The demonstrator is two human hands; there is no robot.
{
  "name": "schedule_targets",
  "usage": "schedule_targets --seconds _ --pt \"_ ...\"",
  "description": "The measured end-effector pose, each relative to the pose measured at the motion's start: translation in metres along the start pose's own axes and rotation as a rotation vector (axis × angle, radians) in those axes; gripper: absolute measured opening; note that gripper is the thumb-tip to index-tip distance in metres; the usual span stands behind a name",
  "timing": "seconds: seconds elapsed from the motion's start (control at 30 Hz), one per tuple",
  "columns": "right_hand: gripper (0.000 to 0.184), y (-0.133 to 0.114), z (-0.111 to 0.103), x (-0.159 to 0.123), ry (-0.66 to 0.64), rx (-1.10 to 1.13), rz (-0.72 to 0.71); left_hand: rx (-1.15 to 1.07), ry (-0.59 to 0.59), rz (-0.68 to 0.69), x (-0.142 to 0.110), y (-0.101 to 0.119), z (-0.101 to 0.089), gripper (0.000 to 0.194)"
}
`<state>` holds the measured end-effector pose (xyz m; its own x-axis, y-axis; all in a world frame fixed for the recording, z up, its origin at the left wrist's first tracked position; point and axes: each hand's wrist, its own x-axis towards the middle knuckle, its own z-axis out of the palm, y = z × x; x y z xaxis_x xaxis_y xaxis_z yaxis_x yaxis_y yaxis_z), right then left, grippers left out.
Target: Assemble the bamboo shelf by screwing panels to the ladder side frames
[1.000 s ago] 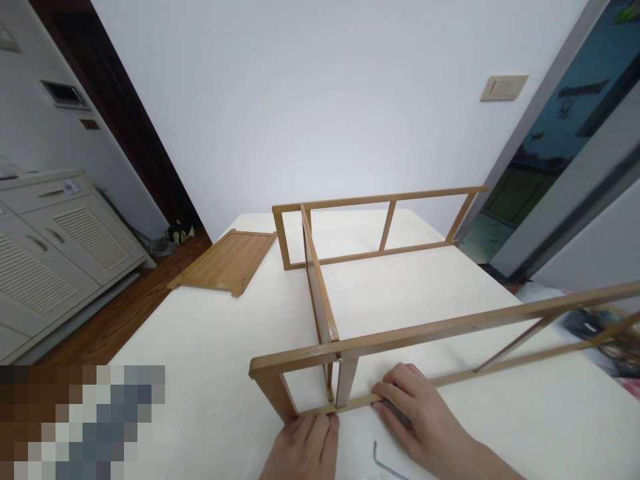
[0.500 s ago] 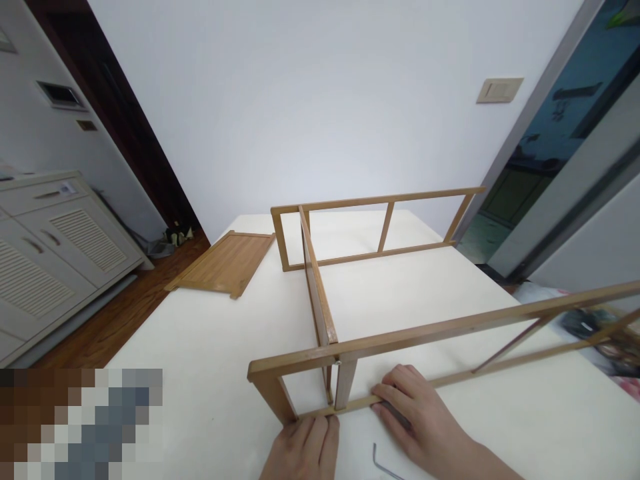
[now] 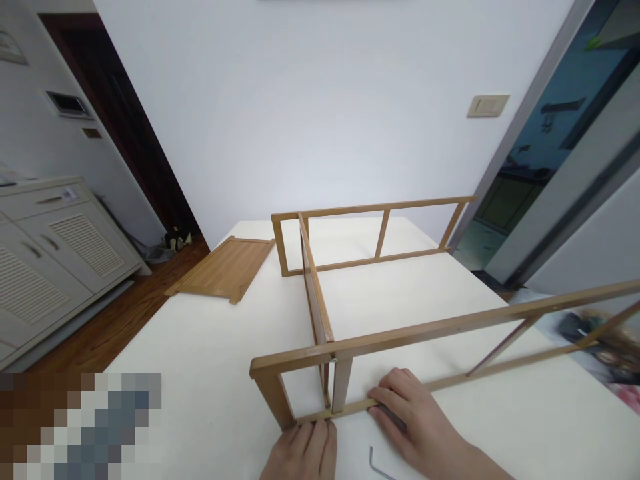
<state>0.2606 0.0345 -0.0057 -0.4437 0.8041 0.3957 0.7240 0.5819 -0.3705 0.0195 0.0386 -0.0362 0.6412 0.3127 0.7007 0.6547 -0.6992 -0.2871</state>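
A wooden side frame (image 3: 417, 335) stands on edge close to me, running off to the right. At its near left corner, my left hand (image 3: 306, 448) has its fingers curled over the lower rail; its thumb is hidden. Farther right, my right hand (image 3: 407, 413) grips the same rail, fingers on top and thumb on the near side. A slatted or panelled wooden crosspiece (image 3: 316, 287) joins this frame to a matching far frame (image 3: 357, 264). Where it meets the near upper rail, a small shiny fastener (image 3: 333, 361) shows. An L-shaped hex key (image 3: 379, 469) lies just below my right hand.
A loose wooden panel (image 3: 227, 268) lies flat on the white table (image 3: 200, 373) at the left. Behind the table rises a white wall (image 3: 320, 113). A louvred cabinet (image 3: 60, 260) stands left, a doorway opens right, and a pixelated patch covers the lower left.
My view has tilted up slightly, so things sit a little lower in the picture. Both hands keep their places on the lower rail.
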Motion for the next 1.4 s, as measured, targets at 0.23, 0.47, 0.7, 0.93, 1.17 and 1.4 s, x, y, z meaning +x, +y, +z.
schedule_targets --seconds 0.23,0.47,0.7,0.93,1.17,1.4 --pt "0.016 0.002 0.002 -0.002 -0.02 0.013 0.015 0.054 0.057 0.019 0.004 0.001 -0.001 0.033" --pt "0.016 0.002 0.002 -0.002 -0.036 0.026 0.022 0.071 0.033 0.035 0.005 0.001 -0.002 0.032" --pt "0.017 0.002 0.001 -0.002 -0.034 0.039 0.029 0.065 0.02 0.084 0.004 0.0 0.0 0.032" --pt "0.016 0.0 0.0 0.0 -0.029 0.045 0.03 0.06 0.002 0.068 0.003 0.0 0.001 0.03" --pt "0.015 0.001 0.002 -0.002 -0.034 0.045 0.029 0.087 -0.107 0.119 -0.016 0.003 0.012 0.024" --pt "0.014 0.003 0.004 -0.003 -0.025 0.038 0.03 0.063 -0.175 0.151 -0.017 0.003 0.013 0.024"
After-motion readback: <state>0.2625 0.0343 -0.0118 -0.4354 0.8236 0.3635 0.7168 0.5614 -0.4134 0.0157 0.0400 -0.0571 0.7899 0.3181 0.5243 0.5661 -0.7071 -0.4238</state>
